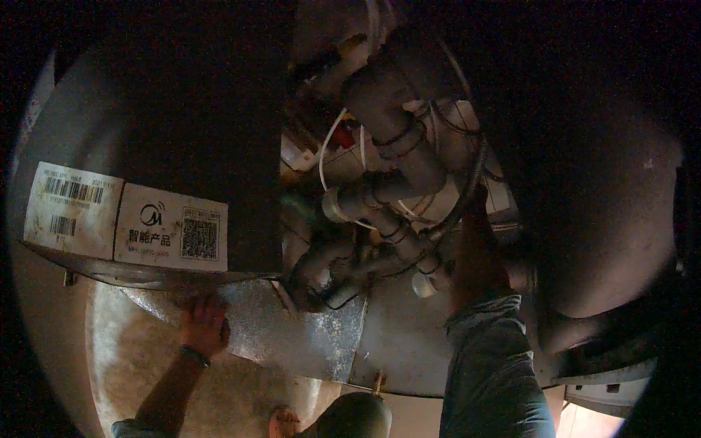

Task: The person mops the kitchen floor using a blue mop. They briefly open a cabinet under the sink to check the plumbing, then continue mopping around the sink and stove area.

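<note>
My left hand (205, 324) lies flat, holding nothing, on the silvery metal cabinet floor (279, 328), below a dark appliance body (164, 120). On the right, my right arm (484, 263) reaches up beside a cluster of grey drain pipes (400, 137). My right hand (475, 211) is in deep shadow next to a braided flexible hose (477, 175), and I cannot see its fingers or whether it grips anything. Thin white tubing (323, 159) loops beside the pipes. A white pipe end (423, 286) faces down near my right wrist.
Labels with printed codes (170, 227) are stuck on the appliance. A large rounded dark body (613, 235) crowds the right side. Behind the pipes are a red fitting (345, 136) and tiles (498, 194). My knee (356, 416) and foot (283, 421) show at the bottom.
</note>
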`<state>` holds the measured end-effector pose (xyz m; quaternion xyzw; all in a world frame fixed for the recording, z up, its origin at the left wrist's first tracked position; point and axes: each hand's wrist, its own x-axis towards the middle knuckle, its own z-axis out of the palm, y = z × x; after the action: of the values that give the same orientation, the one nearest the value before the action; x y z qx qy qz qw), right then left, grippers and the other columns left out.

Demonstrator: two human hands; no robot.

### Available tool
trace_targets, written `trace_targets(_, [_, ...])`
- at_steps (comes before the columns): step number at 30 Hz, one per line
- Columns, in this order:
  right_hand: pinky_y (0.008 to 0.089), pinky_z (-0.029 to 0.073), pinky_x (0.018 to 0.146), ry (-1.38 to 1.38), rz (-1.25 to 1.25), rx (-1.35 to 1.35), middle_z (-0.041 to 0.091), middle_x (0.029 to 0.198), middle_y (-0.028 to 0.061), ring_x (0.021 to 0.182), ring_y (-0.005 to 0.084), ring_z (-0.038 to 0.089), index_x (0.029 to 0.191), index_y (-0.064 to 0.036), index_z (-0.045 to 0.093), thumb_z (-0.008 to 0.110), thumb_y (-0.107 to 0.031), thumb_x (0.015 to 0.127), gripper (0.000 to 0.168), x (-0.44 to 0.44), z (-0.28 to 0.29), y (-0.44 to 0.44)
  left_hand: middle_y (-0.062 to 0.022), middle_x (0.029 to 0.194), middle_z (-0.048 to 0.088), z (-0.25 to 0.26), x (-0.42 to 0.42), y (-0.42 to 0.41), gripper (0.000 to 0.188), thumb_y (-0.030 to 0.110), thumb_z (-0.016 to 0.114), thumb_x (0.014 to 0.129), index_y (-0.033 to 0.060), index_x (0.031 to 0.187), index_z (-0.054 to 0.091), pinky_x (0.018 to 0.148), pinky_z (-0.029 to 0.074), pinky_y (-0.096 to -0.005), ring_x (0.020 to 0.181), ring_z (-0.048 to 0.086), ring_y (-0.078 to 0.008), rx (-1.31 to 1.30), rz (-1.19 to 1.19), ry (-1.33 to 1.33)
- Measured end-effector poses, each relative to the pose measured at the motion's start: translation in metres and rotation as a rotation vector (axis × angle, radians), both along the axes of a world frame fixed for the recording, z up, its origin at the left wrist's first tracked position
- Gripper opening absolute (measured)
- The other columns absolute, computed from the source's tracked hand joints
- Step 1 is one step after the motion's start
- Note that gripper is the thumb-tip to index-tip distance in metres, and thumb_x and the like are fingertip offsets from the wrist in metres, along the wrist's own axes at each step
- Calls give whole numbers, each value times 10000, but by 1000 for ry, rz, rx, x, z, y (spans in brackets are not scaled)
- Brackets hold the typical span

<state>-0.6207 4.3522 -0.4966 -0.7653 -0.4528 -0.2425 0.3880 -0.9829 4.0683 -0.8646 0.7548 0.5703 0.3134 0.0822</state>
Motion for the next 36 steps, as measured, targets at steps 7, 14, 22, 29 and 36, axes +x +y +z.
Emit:
trace_targets(7, [335,351,866,-12,26,-3,359,1216,140,1011,259,447,1194,-33,349,453,-191,833,407,-7,2,9,-138,1162,417,2,0,-4,405,249,518,664,82,1032,497,937,225,-492,1100,343,-309,-231,-62,56])
trace_targets(14, [334,345,876,-29,72,-18,349,1231,136,1025,256,441,1203,-36,342,452,-186,835,413,-9,1,4,-113,1148,427,11,-2,-1,421,267,528,654,98,1038,495,919,251,-460,1104,342,-300,-193,-58,50])
trace_targets(22, [333,339,887,-44,138,-50,337,1247,133,1041,252,434,1214,-40,335,451,-181,836,420,-3,30,-17,-108,1134,448,11,-3,-6,363,236,521,679,86,1010,506,894,282,-435,1088,373,-282,5,-21,-20])
trace_targets(29, [332,333,897,-33,175,-9,326,1262,129,1055,249,428,1223,-43,328,450,-176,838,426,-11,34,-34,-109,1168,406,16,-2,-12,393,193,556,674,72,1041,487,913,261,-456,1133,323,-286,-15,-43,-65])
trace_targets(36, [331,327,907,-145,465,174,316,1277,126,1069,246,422,1232,-46,322,449,-172,839,433,-41,1,-92,-96,1089,455,13,-8,-13,303,210,543,696,74,963,504,907,277,-407,1096,355,-270,44,-124,-114])
